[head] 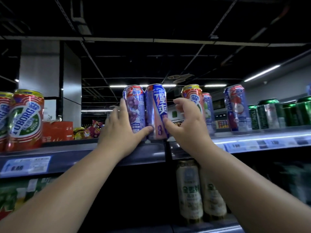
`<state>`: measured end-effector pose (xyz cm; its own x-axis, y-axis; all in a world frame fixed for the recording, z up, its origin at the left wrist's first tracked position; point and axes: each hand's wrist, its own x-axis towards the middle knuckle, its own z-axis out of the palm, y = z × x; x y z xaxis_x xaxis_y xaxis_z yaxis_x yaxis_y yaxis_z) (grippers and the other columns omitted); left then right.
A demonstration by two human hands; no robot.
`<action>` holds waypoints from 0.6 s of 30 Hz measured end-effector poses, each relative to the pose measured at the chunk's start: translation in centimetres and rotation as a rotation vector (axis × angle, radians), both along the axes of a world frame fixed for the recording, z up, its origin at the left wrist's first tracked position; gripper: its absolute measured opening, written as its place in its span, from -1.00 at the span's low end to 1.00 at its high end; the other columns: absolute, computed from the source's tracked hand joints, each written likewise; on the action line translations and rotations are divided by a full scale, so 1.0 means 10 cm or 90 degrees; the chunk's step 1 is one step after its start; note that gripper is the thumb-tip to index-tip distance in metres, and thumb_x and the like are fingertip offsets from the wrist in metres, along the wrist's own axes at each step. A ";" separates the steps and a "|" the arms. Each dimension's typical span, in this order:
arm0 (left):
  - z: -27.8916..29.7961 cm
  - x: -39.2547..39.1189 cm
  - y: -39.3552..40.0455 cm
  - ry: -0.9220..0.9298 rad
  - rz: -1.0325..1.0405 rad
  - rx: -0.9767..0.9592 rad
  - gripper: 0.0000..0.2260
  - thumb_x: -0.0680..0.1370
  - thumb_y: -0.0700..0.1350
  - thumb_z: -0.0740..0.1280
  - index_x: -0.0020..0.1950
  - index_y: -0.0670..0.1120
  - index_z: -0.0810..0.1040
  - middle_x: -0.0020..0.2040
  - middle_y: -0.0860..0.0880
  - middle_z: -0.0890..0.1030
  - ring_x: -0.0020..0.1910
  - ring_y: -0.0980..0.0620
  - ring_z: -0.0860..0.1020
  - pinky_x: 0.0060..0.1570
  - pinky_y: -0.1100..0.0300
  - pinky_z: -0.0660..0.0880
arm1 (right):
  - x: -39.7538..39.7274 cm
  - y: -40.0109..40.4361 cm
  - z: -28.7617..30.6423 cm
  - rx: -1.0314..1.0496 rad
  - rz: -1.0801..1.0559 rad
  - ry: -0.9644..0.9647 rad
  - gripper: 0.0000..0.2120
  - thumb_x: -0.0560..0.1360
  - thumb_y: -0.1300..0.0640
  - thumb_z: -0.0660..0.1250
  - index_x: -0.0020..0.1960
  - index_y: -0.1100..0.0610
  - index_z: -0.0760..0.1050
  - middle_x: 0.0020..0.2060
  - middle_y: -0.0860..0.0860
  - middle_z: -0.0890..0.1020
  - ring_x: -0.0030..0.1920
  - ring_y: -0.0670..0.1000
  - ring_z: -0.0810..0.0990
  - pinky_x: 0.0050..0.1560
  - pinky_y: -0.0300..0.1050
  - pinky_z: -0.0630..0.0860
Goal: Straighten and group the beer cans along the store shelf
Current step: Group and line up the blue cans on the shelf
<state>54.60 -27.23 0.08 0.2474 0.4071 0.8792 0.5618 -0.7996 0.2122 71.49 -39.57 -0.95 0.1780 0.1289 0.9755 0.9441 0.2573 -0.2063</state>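
Observation:
Two tall cans stand side by side at the middle of the upper shelf (80, 148): a purple grape-print can (137, 108) and a blue-and-pink can (157, 113). My left hand (120, 126) clasps the grape-print can, with its fingers along the can's left side and its thumb across the front, reaching the base of the blue-and-pink can. My right hand (186, 123) touches the right side of the blue-and-pink can with its thumb. Its fingers curl a little apart from that can. Behind it stands a red Tuborg can (193, 93).
Red Tuborg cans (25, 118) stand at the shelf's left end. To the right are a pale blue can (208, 111), a blue apple-print can (236, 108) and several dark green cans (277, 113). Cream cans (189, 187) stand on the lower shelf. Price tags (27, 165) line the shelf edge.

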 end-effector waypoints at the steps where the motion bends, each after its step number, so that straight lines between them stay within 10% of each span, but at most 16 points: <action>1: -0.01 0.04 -0.05 -0.007 0.005 0.033 0.08 0.25 0.57 0.21 0.58 0.09 -0.16 0.55 -0.17 0.13 0.48 -0.22 0.21 0.35 -0.21 0.30 | 0.07 -0.06 0.00 0.029 -0.041 -0.008 -0.47 0.45 0.02 0.49 0.37 0.09 0.44 0.17 -0.02 0.51 0.17 -0.08 0.41 0.19 -0.15 0.35; 6: -0.06 0.38 -0.35 0.050 0.080 0.255 -0.15 0.37 0.42 0.22 0.58 0.13 0.05 0.58 -0.20 -0.07 0.54 -0.27 -0.10 0.46 -0.31 -0.01 | 0.38 -0.19 0.09 -0.076 -0.208 0.116 -0.19 0.45 -0.11 0.46 0.57 -0.05 0.13 0.44 0.06 0.33 0.39 0.12 0.30 0.39 0.15 0.33; 10: -0.01 0.63 -0.47 0.070 0.082 0.295 -0.35 0.45 0.28 0.25 0.52 0.13 0.29 0.59 -0.19 0.07 0.54 -0.28 -0.07 0.45 -0.30 -0.14 | 0.47 -0.14 0.07 -0.193 -0.195 0.161 -0.05 0.48 -0.18 0.42 0.61 -0.17 -0.16 0.38 0.08 0.42 0.19 0.17 0.54 0.05 0.10 0.54; 18: -0.09 0.62 -0.41 0.087 0.071 0.271 -0.42 0.52 0.25 0.17 0.52 0.11 0.29 0.60 -0.17 0.07 0.55 -0.27 -0.03 0.49 -0.23 -0.19 | 0.52 -0.20 0.02 -0.077 -0.069 0.148 -0.11 0.46 -0.10 0.49 0.59 -0.24 -0.01 0.34 -0.06 0.49 0.14 -0.01 0.56 0.04 0.08 0.59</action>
